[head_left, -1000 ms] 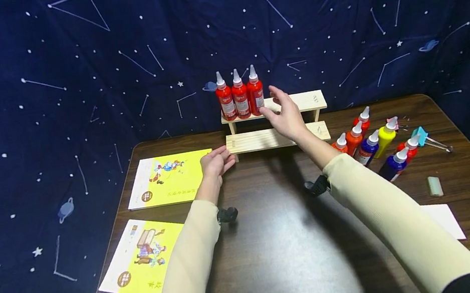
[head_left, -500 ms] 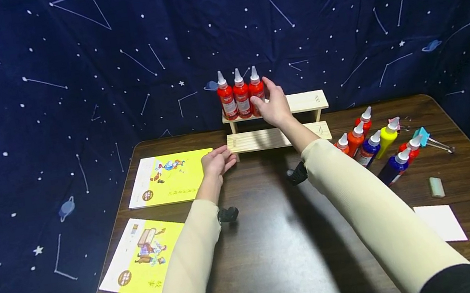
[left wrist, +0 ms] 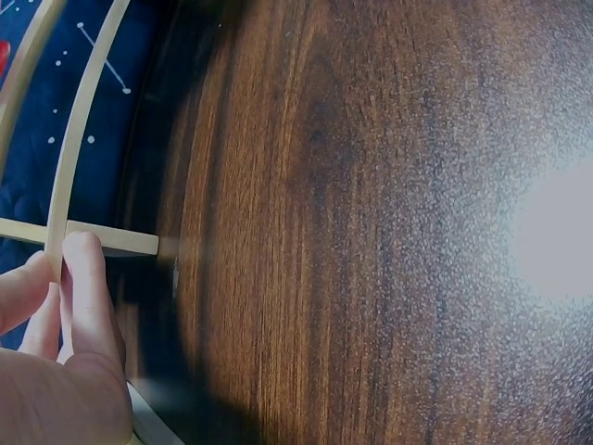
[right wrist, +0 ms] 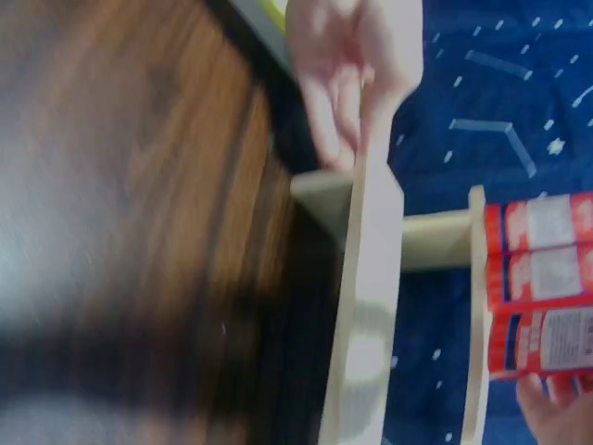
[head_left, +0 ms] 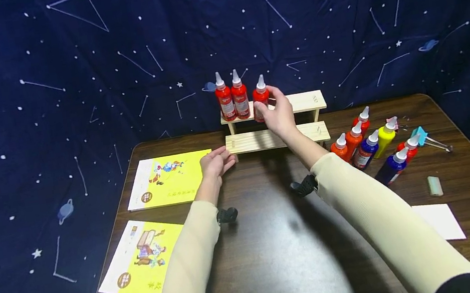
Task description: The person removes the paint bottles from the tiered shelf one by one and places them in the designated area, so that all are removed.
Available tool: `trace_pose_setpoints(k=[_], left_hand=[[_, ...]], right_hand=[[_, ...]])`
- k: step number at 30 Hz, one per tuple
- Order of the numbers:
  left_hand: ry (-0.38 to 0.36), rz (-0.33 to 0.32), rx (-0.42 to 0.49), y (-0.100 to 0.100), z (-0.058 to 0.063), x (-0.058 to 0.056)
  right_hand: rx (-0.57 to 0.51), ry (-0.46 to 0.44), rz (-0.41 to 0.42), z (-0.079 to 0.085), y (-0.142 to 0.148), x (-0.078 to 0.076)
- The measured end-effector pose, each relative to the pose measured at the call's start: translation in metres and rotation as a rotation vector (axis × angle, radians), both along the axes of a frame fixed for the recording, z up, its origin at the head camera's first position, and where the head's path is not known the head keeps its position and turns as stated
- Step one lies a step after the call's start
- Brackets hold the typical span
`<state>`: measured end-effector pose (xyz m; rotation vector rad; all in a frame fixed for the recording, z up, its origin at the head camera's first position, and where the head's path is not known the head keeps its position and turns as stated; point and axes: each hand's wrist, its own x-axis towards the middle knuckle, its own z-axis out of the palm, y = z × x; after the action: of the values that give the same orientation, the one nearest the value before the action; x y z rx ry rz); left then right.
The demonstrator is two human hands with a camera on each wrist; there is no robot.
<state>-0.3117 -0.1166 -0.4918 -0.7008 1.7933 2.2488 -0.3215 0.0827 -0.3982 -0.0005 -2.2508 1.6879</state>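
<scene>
A two-tier wooden rack point(head_left: 252, 141) stands at the back of the table. My left hand point(head_left: 215, 163) pinches the left end of its lower board; the left wrist view shows the thumb on one side of the wood point(left wrist: 69, 176) and fingers on the other. My right hand point(head_left: 279, 113) holds a red squeeze bottle point(head_left: 260, 96) with a pointed white nozzle, thumb and fingers around its body. This bottle overlaps the upper board's front edge, tilted slightly. Two like red bottles point(head_left: 233, 101) stand upright side by side on the upper board's left end.
Right of the rack stand several more squeeze bottles, including a yellow one point(head_left: 384, 137) and a blue one point(head_left: 392, 168). Near them are a turquoise clip point(head_left: 419, 135), an eraser point(head_left: 435, 186) and white paper point(head_left: 439, 221). Two yellow booklets point(head_left: 176, 178) lie at left.
My right hand has reached the third red bottle, gripped it and drawn it right and toward me, away from the other two. My left hand stays at the rack's end.
</scene>
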Motion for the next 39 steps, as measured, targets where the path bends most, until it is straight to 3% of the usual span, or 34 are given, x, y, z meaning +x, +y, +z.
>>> trace_pose_setpoints(k=[6, 13, 18, 22, 27, 31, 39], left_hand=[[0.003, -0.006, 0.001, -0.001, -0.001, 0.000], [-0.011, -0.014, 0.000, -0.002, -0.001, -0.001], [0.000, -0.015, 0.005, -0.002, 0.000, -0.001], [-0.001, -0.010, 0.015, -0.001, 0.000, -0.001], [0.004, 0.003, 0.018, -0.002, -0.002, -0.001], [0.003, 0.000, 0.013, -0.002, -0.002, 0.000], [-0.004, -0.003, 0.007, -0.002, 0.001, 0.001]], right_hand=[[-0.064, 0.045, 0.025, -0.007, 0.014, 0.045], [-0.103, -0.039, 0.069, -0.022, 0.051, 0.116], [-0.052, -0.106, 0.001, -0.046, 0.085, 0.162], [-0.015, -0.170, -0.084, -0.066, 0.112, 0.185], [0.045, -0.177, -0.203, -0.080, 0.136, 0.193], [0.063, -0.142, -0.293, -0.088, 0.144, 0.187], [0.066, -0.086, -0.382, -0.100, 0.145, 0.173]])
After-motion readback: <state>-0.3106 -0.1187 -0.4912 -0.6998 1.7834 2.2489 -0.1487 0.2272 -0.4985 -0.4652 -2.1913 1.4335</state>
